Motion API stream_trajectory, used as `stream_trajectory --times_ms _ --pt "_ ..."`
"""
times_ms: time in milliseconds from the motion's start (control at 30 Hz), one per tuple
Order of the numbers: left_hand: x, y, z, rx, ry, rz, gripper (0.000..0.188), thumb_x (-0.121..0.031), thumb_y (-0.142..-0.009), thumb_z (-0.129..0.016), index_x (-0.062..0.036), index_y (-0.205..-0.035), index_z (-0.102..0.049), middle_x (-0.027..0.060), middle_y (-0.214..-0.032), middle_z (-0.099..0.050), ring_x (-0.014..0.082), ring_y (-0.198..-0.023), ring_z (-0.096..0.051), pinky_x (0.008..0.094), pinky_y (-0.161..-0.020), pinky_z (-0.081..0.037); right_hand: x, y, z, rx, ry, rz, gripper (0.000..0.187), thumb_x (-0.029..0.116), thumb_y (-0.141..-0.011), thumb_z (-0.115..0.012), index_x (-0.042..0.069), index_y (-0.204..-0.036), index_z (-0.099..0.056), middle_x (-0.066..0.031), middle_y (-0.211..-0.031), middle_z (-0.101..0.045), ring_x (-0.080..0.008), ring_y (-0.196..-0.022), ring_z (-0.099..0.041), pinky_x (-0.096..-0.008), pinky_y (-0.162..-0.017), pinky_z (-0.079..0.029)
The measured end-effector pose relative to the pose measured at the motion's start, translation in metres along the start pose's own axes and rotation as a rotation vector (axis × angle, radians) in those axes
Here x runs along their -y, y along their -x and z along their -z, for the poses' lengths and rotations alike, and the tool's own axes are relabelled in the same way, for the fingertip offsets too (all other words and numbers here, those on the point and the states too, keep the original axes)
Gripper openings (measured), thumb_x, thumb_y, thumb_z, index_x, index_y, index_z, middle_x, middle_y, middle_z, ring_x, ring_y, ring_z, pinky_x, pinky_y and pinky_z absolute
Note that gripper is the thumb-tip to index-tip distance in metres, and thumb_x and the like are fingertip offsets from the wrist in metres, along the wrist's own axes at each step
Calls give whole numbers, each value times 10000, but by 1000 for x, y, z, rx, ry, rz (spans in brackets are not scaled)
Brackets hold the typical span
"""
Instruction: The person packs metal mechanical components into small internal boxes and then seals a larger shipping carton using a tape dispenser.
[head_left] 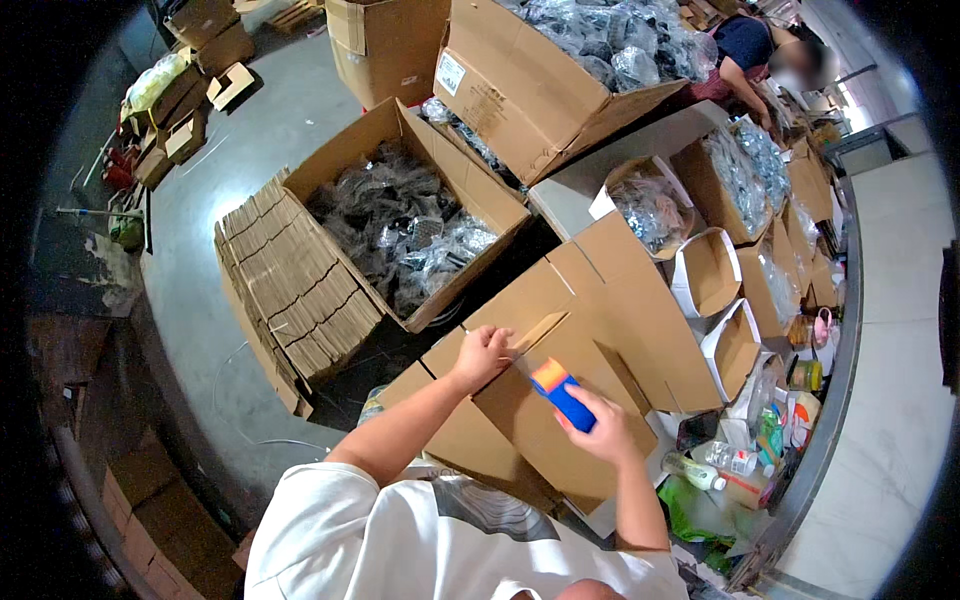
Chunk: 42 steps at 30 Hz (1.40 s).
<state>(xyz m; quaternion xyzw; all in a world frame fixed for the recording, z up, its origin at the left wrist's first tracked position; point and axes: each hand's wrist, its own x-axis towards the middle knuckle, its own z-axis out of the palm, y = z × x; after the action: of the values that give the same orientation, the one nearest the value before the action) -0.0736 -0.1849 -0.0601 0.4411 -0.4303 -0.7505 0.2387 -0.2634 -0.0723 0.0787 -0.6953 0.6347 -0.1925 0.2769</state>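
Note:
In front of me lies a brown cardboard box (540, 430), its long flaps spread out and a seam running across the upper panel. My right hand (600, 430) grips a blue and orange hand-held tape dispenser (565, 395), its orange end resting at or just above the seam. My left hand (484, 356) is closed at the box's left edge, fingertips pinched together by the seam. What it pinches, perhaps a bit of tape or the cardboard edge, is too small to make out. A narrow flap (540, 332) sticks up just beyond both hands.
An open carton (400, 230) of dark bagged parts stands at the left beside stacked flat cardboard (290, 280). Behind is a large carton (520, 90) of plastic-wrapped items. Small open boxes (708, 275) and bottles (695, 470) line the right. Another person (740, 60) bends over at the far right.

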Motion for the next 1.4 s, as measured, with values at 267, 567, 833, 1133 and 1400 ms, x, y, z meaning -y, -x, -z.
stream_trajectory --times_ms 267,567,833,1133,1400 --pt "33 -18 -1 -192 -588 36 318 -274 -829 -595 22 -933 -541 165 -732 -578 299 -615 -607 412 -593 -493 -16 21 2 179 118 -190 541 205 -659 -628 176 -1195 -558 -173 -858 -620 -352 -788 -603 -428 -725 -496" --pt "-4 13 -31 -92 -797 -273 399 -328 -793 -638 -6 -1027 -620 197 -906 -645 320 -838 -638 379 -733 -495 -1 6 13 276 238 -297 530 236 -658 -605 204 -1186 -565 -182 -865 -620 -353 -802 -607 -449 -730 -491" --pt "-12 -14 -26 134 -833 -142 499 -331 -809 -634 8 -1159 -526 198 -1010 -620 335 -940 -609 389 -801 -486 -42 111 29 278 177 -432 587 242 -650 -642 325 -1221 -535 -159 -866 -604 -345 -797 -607 -442 -717 -497" --pt "-90 -96 -81 471 -1209 37 493 -483 -844 -545 -3 -905 -639 117 -793 -662 204 -867 -622 276 -699 -478 -148 212 -36 -928 -197 -938 414 175 -861 -585 17 -1230 -485 -102 -1079 -580 -121 -921 -528 -276 -811 -438" --pt "-15 -101 -190 1175 -929 97 474 -397 -810 -636 -11 -1082 -594 63 -950 -652 186 -844 -609 335 -801 -465 -139 199 -49 -790 -648 -824 210 112 -793 -626 -14 -961 -620 -50 -843 -640 -115 -770 -575 -273 -689 -464"
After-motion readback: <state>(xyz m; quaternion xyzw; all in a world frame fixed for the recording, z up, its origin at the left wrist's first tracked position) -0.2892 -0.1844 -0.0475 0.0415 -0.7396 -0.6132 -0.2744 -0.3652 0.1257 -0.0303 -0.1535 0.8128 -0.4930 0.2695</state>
